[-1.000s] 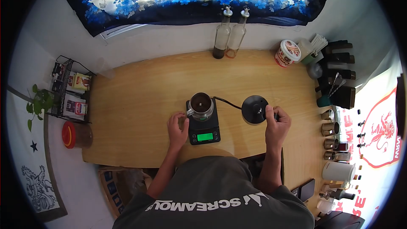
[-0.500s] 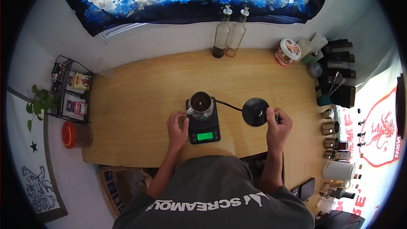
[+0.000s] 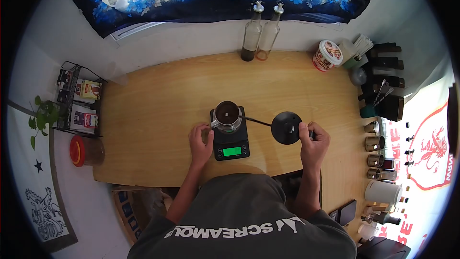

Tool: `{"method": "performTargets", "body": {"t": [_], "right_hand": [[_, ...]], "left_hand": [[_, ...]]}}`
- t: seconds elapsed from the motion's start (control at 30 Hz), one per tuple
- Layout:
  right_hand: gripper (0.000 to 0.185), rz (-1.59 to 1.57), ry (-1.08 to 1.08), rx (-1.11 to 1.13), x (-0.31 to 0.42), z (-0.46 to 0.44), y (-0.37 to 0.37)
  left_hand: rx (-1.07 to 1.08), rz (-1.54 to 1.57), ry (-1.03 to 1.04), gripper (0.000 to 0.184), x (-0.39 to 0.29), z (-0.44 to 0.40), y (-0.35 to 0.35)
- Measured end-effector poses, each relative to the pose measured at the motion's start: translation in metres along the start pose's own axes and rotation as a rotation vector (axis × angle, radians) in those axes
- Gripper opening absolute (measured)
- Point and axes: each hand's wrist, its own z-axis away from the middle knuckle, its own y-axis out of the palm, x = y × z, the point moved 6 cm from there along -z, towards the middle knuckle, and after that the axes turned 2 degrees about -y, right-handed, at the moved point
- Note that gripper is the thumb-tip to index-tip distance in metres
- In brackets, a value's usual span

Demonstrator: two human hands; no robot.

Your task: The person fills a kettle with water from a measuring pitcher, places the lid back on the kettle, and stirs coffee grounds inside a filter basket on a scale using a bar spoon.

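Observation:
A black gooseneck kettle (image 3: 286,128) is in my right hand (image 3: 315,145), whose fingers are closed around its handle. The long thin spout reaches left to the rim of a glass vessel (image 3: 227,128), which has dark brown contents with a small pale spot in the middle. That vessel stands on a black digital scale (image 3: 232,142) with a lit green display; its digits are too small to read. Close to the scale's left edge is my left hand (image 3: 201,143), thumb and fingers apart, near the vessel's handle. Whether the fingertips touch it I cannot tell.
Two glass bottles (image 3: 260,38) with pourers stand against the back wall. A white-lidded tub (image 3: 327,55) is at the back right. A wire rack (image 3: 79,96) with packets and a red-lidded jar (image 3: 86,151) line the left side. Several metal cups (image 3: 374,143) sit along the right.
The kettle has shifted slightly left, its spout tip closer over the vessel. The whole view has moved a little. My left hand stays beside the scale.

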Motion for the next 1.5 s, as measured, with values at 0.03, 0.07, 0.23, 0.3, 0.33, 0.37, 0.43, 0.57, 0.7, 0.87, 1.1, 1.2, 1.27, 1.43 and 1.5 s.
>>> {"method": "performTargets", "body": {"t": [0.03,0.07,0.23,0.3,0.33,0.37,0.43,0.57,0.7,0.87,1.1,1.2,1.27,1.43,1.5], "right_hand": [[0.042,0.000,0.002,0.001,-0.001,0.001,0.001],[0.043,-0.013,0.002,0.025,-0.001,0.002,0.004],[0.044,-0.055,0.020,0.042,0.002,0.003,0.016],[0.043,-0.085,0.023,0.001,0.003,0.000,0.016],[0.043,-0.086,0.025,0.000,0.004,0.000,0.014],[0.041,-0.056,0.048,0.014,0.004,-0.001,0.013],[0.039,-0.026,0.072,0.028,0.000,-0.003,0.010],[0.043,-0.028,0.016,0.064,-0.004,0.000,0.012],[0.043,-0.080,0.038,0.062,-0.003,0.006,0.021],[0.043,-0.109,0.053,0.022,-0.005,0.003,0.017],[0.043,-0.086,0.049,0.068,-0.007,0.007,0.021],[0.042,-0.105,0.043,0.056,-0.004,0.006,0.025],[0.042,-0.115,0.029,0.037,0.000,0.003,0.024],[0.043,-0.047,0.015,0.015,0.002,-0.003,0.011],[0.043,-0.034,0.004,0.030,0.003,0.000,0.013]], "left_hand": [[-0.003,-0.004,0.001,0.023,0.000,0.000,0.000],[-0.005,-0.009,0.002,0.023,-0.001,0.000,0.000],[-0.014,-0.005,-0.028,0.019,0.000,0.000,0.000],[-0.009,-0.006,-0.033,0.019,0.001,-0.001,0.000],[-0.008,-0.009,-0.037,0.019,0.002,-0.001,0.001],[-0.006,-0.011,-0.041,0.019,0.002,0.000,0.001],[0.002,-0.016,-0.044,0.020,0.003,0.000,0.001],[0.022,-0.038,-0.050,0.021,0.004,-0.001,0.003],[0.017,-0.055,-0.036,0.022,0.001,-0.001,0.003],[0.026,-0.075,-0.023,0.024,0.003,-0.001,0.004],[0.016,-0.088,-0.018,0.024,0.005,0.000,0.006],[0.005,-0.086,-0.021,0.024,0.002,0.000,0.004],[0.008,-0.064,-0.016,0.024,0.001,0.000,0.004],[0.017,-0.043,-0.016,0.022,-0.001,-0.001,0.003],[0.013,-0.036,0.010,0.021,-0.004,-0.002,0.003]]}}
